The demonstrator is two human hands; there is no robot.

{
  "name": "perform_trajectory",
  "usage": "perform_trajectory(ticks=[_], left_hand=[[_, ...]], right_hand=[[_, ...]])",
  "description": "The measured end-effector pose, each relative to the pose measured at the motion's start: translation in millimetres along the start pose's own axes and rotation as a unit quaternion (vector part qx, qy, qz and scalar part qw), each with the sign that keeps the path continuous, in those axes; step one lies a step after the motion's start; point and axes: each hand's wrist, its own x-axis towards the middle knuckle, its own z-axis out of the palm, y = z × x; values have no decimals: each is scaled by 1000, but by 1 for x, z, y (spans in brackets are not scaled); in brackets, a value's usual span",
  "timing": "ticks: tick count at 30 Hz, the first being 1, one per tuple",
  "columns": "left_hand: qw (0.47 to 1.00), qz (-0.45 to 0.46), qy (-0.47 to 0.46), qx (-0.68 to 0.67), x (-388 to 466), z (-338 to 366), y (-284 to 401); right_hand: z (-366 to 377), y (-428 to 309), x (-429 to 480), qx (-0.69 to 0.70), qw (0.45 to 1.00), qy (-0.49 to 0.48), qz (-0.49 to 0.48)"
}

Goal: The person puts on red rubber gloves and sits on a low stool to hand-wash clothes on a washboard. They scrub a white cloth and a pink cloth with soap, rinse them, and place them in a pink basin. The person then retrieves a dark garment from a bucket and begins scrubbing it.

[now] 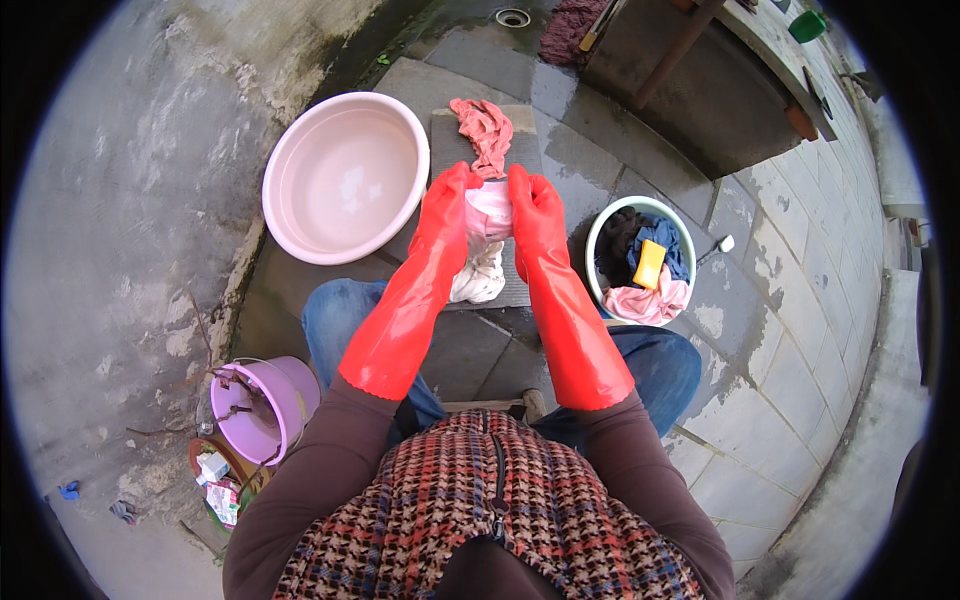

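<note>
Both my hands wear long red rubber gloves. A light pink cloth [491, 208] with a dark edge is stretched between them, my left hand [452, 196] gripping one side and my right hand [534, 201] the other. Beneath it lies a ridged grey washboard-like slab [517, 277] on the paving. A crumpled coral cloth [484, 131] rests on the slab's far end. Nearer to me a bunched white cloth [480, 276] lies on the slab, partly hidden by my left glove and the pink cloth.
A large pink basin [296, 180] with water stands at left. At right, a pale basin [591, 259] holds dark and pink clothes with a yellow soap bar [649, 264] on top. A purple bucket [300, 390] lies tilted by the wall. A floor drain [513, 17] is far ahead.
</note>
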Motion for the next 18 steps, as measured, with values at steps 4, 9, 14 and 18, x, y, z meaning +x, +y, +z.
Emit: perform_trajectory(ticks=[4,9,14,18], left_hand=[[994,-4,12,-109,-8,30,1],[951,-83,143,-263,-26,53,-21],[933,-82,62,-345,-2,0,-65],[985,-83,-78,-133,7,-17,-75]], right_hand=[[5,-1,-2,-492,788,-217,-301],[8,7,16,-419,895,-119,-97],[18,14,1,-542,795,-135,-235],[3,14,25,-520,847,-72,-87]])
